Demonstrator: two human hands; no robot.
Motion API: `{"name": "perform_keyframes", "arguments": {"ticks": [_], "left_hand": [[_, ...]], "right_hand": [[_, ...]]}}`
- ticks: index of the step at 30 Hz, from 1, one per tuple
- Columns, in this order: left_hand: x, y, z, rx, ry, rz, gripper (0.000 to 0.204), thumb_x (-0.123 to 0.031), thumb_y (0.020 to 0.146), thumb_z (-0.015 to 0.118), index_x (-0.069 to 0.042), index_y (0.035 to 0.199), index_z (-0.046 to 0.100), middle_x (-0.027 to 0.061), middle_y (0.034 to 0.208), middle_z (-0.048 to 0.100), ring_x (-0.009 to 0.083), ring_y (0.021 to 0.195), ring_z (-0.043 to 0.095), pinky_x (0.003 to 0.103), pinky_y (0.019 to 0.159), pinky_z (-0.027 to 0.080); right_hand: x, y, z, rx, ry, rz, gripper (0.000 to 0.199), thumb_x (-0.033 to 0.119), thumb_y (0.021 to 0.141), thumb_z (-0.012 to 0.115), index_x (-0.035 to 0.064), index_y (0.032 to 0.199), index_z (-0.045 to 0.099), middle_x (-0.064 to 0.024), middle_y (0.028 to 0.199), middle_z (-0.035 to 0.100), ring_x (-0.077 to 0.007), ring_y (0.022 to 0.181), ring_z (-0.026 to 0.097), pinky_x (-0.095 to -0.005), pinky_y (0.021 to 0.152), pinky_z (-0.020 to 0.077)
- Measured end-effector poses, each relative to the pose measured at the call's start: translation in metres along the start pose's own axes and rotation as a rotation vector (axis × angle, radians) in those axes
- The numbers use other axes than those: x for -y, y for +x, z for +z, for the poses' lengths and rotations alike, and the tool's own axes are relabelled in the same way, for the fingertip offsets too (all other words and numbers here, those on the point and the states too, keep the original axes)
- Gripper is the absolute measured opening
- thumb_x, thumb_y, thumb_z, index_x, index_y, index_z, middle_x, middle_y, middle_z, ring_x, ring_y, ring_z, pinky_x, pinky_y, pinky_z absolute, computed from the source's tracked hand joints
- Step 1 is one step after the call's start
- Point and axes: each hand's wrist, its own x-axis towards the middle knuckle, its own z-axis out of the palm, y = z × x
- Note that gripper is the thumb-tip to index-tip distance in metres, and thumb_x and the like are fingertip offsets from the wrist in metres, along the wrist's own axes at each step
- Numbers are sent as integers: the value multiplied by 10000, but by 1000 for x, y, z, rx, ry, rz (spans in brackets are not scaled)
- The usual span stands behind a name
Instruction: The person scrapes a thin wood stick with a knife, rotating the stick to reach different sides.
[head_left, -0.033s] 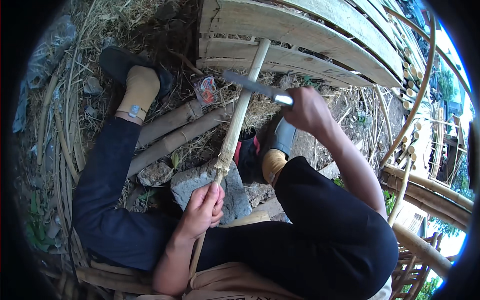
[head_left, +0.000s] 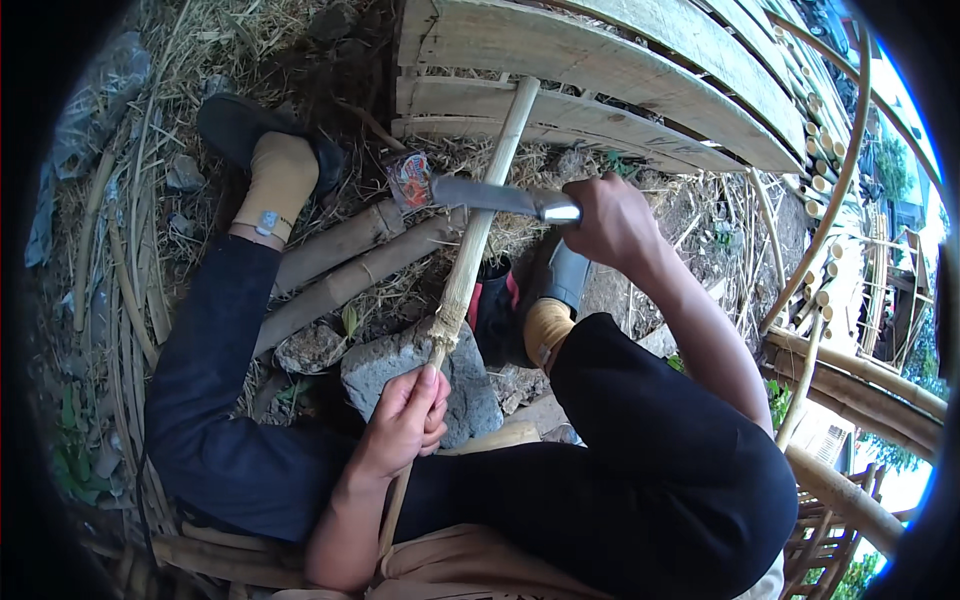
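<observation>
My left hand [head_left: 405,420] is closed round the thin lower end of a pale bamboo stick [head_left: 487,215]. The stick slants up and away to the wooden slats, and its thicker part begins at a frayed, knobby joint just above my fist. Below that joint a grey stone block [head_left: 395,365] lies behind the stick. My right hand [head_left: 612,222] grips the handle of a knife [head_left: 485,194], whose broad grey blade points left. The blade crosses the upper half of the stick; whether its edge bites into the wood I cannot tell. Most of the handle is hidden in my fist.
Wooden slats [head_left: 600,60] of a crate or pallet stand at the far side. Two bamboo poles [head_left: 355,280] and a crumpled printed wrapper [head_left: 410,178] lie on the straw-covered ground. My legs bend on both sides. Stacked bamboo [head_left: 820,180] and a bamboo frame [head_left: 850,500] are to the right.
The knife has come down a little toward me along the stick, and its blade lies more level. My right hand shifted slightly with it; my left hand and the stick stayed put.
</observation>
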Motion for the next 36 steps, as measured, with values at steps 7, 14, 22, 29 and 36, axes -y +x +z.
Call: {"name": "perform_keyframes", "arguments": {"ticks": [7, 14, 22, 29, 36], "left_hand": [[2, 0, -4, 74, -75, -61, 390, -421, 1113, 351, -121, 870, 407, -71, 566, 274, 17, 403, 216, 211, 370, 174], [2, -1, -2, 86, -77, -43, 386, -421, 1111, 358, -119, 881, 423, -76, 571, 279, 6, 408, 217, 204, 370, 169], [3, -1, 6, 30, -34, -21, 359, -390, 1120, 345, -106, 929, 451, -79, 582, 267, 4, 419, 206, 209, 378, 153], [-6, -12, 11, -180, 135, 43, 339, -342, 1123, 361, -72, 961, 486, -60, 684, 374, 7, 538, 326, 187, 460, 247], [-3, -20, 17, -338, 315, 166, 319, -317, 1116, 396, -79, 934, 504, -51, 670, 412, 8, 543, 345, 179, 460, 288]], "right_hand": [[-5, -5, -4, -77, 108, 138, 206, 127, 722, 648, 33, 879, 744, -233, 753, 696, -415, 741, 704, -492, 736, 582], [-10, 2, -11, -73, 62, 191, 185, 142, 719, 660, 56, 860, 744, -213, 773, 706, -396, 758, 712, -487, 747, 580], [-14, 0, -9, -164, 68, 149, 159, 127, 746, 638, 4, 818, 707, -247, 716, 680, -414, 707, 705, -498, 698, 582], [16, -39, -21, -41, 310, -14, 239, 148, 800, 678, 27, 986, 590, -203, 736, 660, -409, 728, 675, -496, 691, 530], [20, -58, -23, -42, 278, -31, 276, 249, 868, 722, 63, 1024, 590, -153, 758, 662, -373, 720, 675, -476, 640, 513]]}}
